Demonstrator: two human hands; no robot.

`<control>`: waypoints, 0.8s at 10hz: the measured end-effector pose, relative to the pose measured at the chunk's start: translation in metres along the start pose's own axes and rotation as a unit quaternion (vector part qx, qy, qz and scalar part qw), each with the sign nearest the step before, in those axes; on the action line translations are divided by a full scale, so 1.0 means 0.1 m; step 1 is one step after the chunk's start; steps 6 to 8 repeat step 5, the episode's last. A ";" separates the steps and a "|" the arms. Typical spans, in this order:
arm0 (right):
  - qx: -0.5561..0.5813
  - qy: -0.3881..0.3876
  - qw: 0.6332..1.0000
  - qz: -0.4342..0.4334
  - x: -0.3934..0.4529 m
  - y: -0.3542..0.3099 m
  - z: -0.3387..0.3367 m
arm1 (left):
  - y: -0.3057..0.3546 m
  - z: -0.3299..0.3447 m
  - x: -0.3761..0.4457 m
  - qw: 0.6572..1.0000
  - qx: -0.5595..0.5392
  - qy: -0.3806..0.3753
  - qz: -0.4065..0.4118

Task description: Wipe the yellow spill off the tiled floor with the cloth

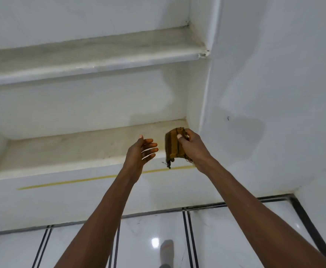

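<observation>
Head view shows two bare arms reaching forward toward white built-in shelves. Right hand grips a folded brown cloth, thumb pressed on its front face and fingers curled round its far edge; the cloth hangs upright, frayed threads trailing from its lower corner. It is held in the air in front of the lower shelf, near that shelf's right end and close to the wall corner. Left hand is just beside the cloth, not touching it, palm turned toward it, fingers straight and spread, holding nothing. A thin yellow line runs along the white face below the lower shelf, passing behind the left wrist and ending near the right wrist. An upper shelf sits above, its surface dull and stained. White wall stands to the right, with a small dark mark on it. Glossy white floor with paired dark stripes lies at the bottom of the view; no yellow spill can be made out on the visible tiles. One foot in a grey sock stands on the floor between the arms.
</observation>
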State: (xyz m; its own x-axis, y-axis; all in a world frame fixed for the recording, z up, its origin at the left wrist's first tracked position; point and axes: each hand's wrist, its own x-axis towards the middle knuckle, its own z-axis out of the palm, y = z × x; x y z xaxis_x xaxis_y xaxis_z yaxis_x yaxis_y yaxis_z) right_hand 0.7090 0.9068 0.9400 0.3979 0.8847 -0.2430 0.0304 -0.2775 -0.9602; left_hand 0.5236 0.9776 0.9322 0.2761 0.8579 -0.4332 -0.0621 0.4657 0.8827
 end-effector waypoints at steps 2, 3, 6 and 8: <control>-0.059 0.012 0.998 0.029 0.84 -0.03 0.24 | 0.27 -0.11 0.72 1.000 -0.017 0.011 -0.018; -0.198 0.039 0.978 0.051 1.05 0.18 0.21 | 0.21 -0.09 0.94 0.999 -0.026 -0.009 -0.041; -0.244 0.103 0.964 0.006 1.10 0.52 0.14 | 0.00 0.01 1.15 0.996 -0.020 -0.047 -0.067; -0.244 0.103 0.964 0.006 1.10 0.52 0.14 | 0.00 0.01 1.15 0.996 -0.020 -0.047 -0.067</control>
